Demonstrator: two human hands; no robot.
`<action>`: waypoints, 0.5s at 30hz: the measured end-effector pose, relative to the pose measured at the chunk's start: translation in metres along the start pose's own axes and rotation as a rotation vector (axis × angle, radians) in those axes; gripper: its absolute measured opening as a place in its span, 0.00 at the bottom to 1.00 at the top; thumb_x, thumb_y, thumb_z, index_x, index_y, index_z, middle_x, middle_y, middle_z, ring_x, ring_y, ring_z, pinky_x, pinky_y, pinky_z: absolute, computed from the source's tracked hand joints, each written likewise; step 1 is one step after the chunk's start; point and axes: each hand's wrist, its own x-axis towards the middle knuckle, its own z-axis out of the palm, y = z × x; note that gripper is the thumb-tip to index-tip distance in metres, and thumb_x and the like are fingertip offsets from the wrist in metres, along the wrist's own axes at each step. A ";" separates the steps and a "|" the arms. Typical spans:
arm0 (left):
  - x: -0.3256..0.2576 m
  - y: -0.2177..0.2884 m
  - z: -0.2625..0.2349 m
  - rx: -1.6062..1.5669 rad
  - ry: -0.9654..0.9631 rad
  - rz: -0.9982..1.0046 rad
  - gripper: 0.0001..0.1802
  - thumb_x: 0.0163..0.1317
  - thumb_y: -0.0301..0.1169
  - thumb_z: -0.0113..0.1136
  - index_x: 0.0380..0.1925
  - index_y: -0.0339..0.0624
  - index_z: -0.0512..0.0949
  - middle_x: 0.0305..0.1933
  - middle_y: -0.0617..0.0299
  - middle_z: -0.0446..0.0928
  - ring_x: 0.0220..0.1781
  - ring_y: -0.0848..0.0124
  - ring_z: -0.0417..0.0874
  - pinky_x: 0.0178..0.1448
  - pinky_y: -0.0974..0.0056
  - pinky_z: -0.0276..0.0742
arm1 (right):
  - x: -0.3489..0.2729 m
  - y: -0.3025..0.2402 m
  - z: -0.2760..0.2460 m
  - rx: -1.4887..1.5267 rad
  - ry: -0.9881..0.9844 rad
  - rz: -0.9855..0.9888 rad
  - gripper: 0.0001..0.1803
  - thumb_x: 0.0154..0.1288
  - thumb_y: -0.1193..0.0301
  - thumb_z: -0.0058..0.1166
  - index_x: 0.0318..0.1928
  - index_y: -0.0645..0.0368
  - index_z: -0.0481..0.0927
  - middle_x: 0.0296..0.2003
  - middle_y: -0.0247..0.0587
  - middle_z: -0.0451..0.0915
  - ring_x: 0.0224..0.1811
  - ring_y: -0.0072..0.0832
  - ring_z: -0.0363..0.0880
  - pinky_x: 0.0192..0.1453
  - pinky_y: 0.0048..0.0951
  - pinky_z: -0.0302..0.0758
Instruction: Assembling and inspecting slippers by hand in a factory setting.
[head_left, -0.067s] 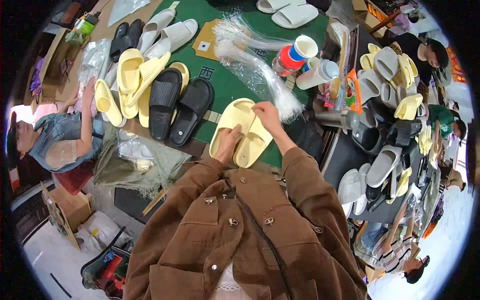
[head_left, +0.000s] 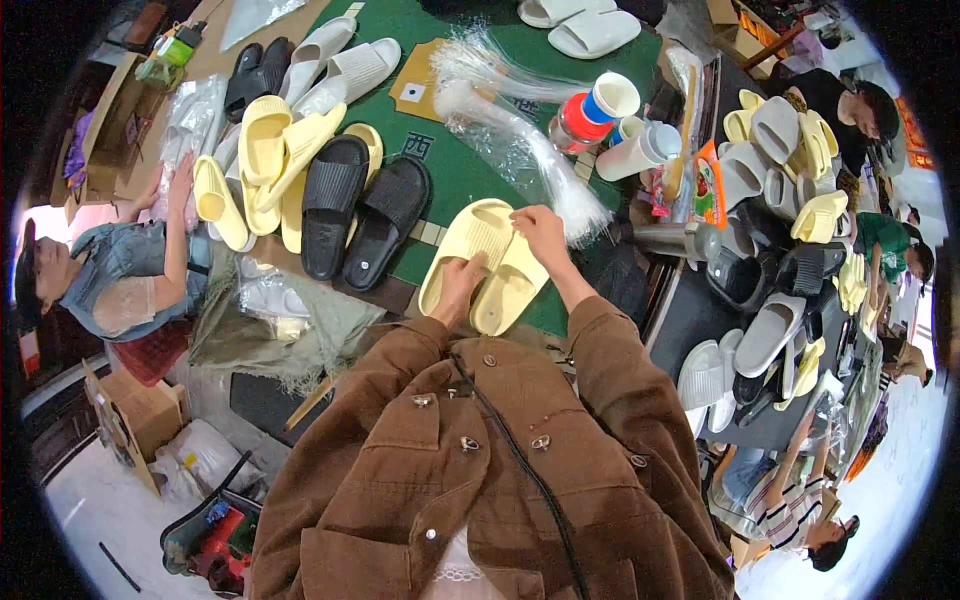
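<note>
Two pale yellow slippers lie side by side in front of me: a left-hand slipper (head_left: 485, 217) and a right-hand slipper (head_left: 506, 296). My left hand (head_left: 460, 288) grips the pair from the near side, its thumb on the left-hand one. Over the strap of the right-hand slipper, my right hand (head_left: 541, 238) is closed in a pinch; whatever is between its fingertips is too small to make out. Just beyond lies a bundle of clear plastic strands (head_left: 535, 150). To the left rest two black slippers (head_left: 385, 220), next to a heap of yellow slippers (head_left: 264, 150).
On the green tabletop (head_left: 440, 175) stand a red bottle with a cup (head_left: 580, 122) and a pale bottle (head_left: 640, 150). Grey slippers (head_left: 595, 32) lie at the far side. More slippers (head_left: 770, 330) pile up on a dark table at right. A person (head_left: 130, 275) works at left.
</note>
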 end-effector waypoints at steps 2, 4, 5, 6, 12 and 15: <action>-0.001 -0.006 -0.006 0.050 0.017 0.044 0.17 0.60 0.33 0.55 0.42 0.28 0.71 0.42 0.58 0.75 0.41 0.72 0.76 0.47 0.68 0.74 | -0.002 -0.021 -0.007 0.270 -0.066 0.169 0.10 0.57 0.71 0.51 0.37 0.62 0.80 0.32 0.41 0.80 0.34 0.24 0.79 0.37 0.24 0.75; -0.004 -0.006 -0.006 0.051 -0.003 0.035 0.17 0.61 0.33 0.56 0.42 0.30 0.71 0.42 0.58 0.75 0.41 0.73 0.76 0.46 0.69 0.74 | -0.002 -0.032 -0.008 0.410 -0.095 0.186 0.10 0.59 0.71 0.49 0.38 0.62 0.80 0.38 0.43 0.79 0.35 0.24 0.79 0.36 0.23 0.76; -0.005 -0.007 -0.005 0.084 0.010 0.033 0.17 0.60 0.33 0.56 0.43 0.30 0.71 0.42 0.59 0.75 0.41 0.74 0.76 0.46 0.70 0.73 | -0.001 -0.036 -0.007 0.433 -0.119 0.097 0.10 0.60 0.72 0.49 0.37 0.63 0.80 0.42 0.44 0.77 0.35 0.24 0.79 0.36 0.23 0.76; -0.005 -0.005 -0.005 0.118 0.025 0.032 0.18 0.60 0.33 0.57 0.44 0.31 0.71 0.42 0.59 0.74 0.41 0.74 0.76 0.45 0.71 0.73 | 0.001 -0.039 -0.006 0.456 -0.142 0.007 0.10 0.60 0.72 0.48 0.37 0.64 0.80 0.47 0.45 0.75 0.36 0.25 0.79 0.36 0.23 0.77; -0.009 -0.011 -0.003 0.232 0.053 0.160 0.15 0.58 0.37 0.58 0.28 0.32 0.74 0.27 0.66 0.73 0.27 0.79 0.70 0.29 0.72 0.67 | 0.006 -0.052 0.007 0.468 -0.225 -0.011 0.10 0.59 0.72 0.49 0.38 0.61 0.81 0.54 0.42 0.71 0.37 0.25 0.78 0.39 0.24 0.76; -0.021 -0.001 0.009 0.220 0.044 0.128 0.15 0.58 0.37 0.59 0.23 0.34 0.73 0.23 0.69 0.70 0.24 0.81 0.67 0.26 0.71 0.63 | 0.008 -0.050 0.012 0.327 -0.170 -0.116 0.10 0.59 0.72 0.49 0.38 0.61 0.80 0.47 0.42 0.76 0.36 0.25 0.78 0.40 0.24 0.75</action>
